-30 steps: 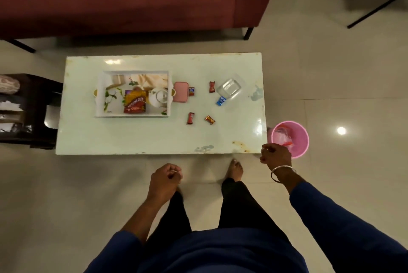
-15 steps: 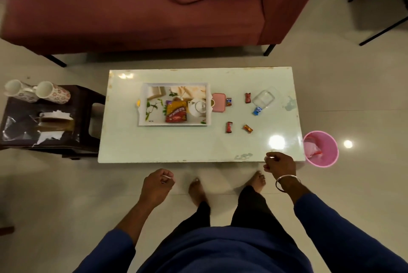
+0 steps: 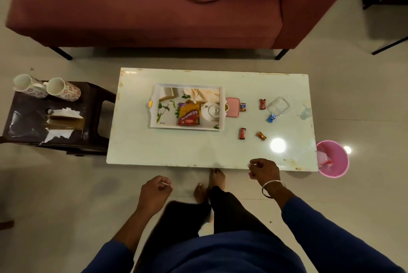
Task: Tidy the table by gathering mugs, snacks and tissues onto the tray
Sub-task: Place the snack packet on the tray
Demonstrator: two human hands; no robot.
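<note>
A white floral tray (image 3: pixel 166 89) stands on the pale low table (image 3: pixel 176 149), holding a red-yellow snack packet (image 3: pixel 189 114) and a white teapot-like mug (image 3: pixel 211 111). Right of the tray lie a pink lid (image 3: pixel 233 107), several small wrapped sweets (image 3: pixel 242 133) and a clear plastic box (image 3: pixel 278 106). Two floral mugs (image 3: pixel 63 89) and a tissue holder with torn tissues (image 3: pixel 63 119) sit on a dark side stool (image 3: pixel 92 105) at the left. My left hand (image 3: pixel 154 193) is curled over the floor. My right hand (image 3: pixel 263 171) is loosely closed at the table's near edge. Both hold nothing.
A maroon sofa (image 3: pixel 143 5) stands behind the table. A pink waste bin (image 3: pixel 335 160) with wrappers sits on the floor at the table's right end. My bare feet (image 3: pixel 217 179) stand on the tiled floor just before the table.
I have stepped left along the table, so the side stool with mugs and tissues has come into view. The bin now sits further right. Both hands stay closed and low.
</note>
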